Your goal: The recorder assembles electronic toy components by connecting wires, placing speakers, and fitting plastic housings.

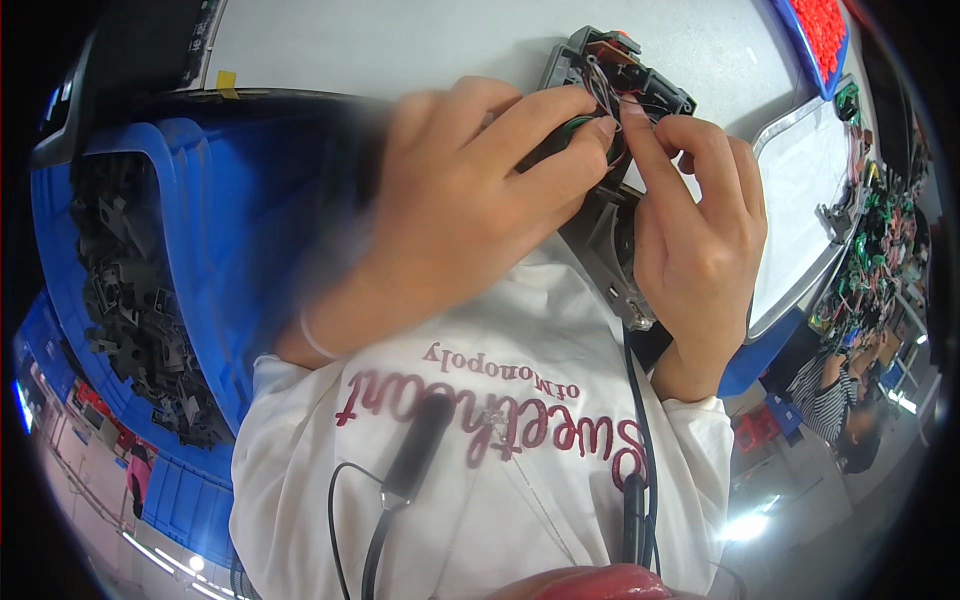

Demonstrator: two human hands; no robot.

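A dark grey plastic housing (664,88) lies partly open on the white table, with a small orange-brown circuit board (610,52) and a red part inside. Thin wires (600,85) loop out of it between my hands. My left hand (490,170) is closed, its thumb and index finger pinched at the wires beside a green rounded edge. My right hand (700,215) reaches its index fingertip to the same wires, the other fingers curled; what lies under them is hidden. Below, between my wrists, a grey curved plastic part (618,255) sits against my body.
At the left, a blue bin (185,215) holds many dark plastic parts. A blue tray of red pieces (822,35) stands at the far right. Beside my right hand is a white tray (800,215), with heaped wired green parts (880,240) beyond it. A cable (637,400) hangs over my shirt.
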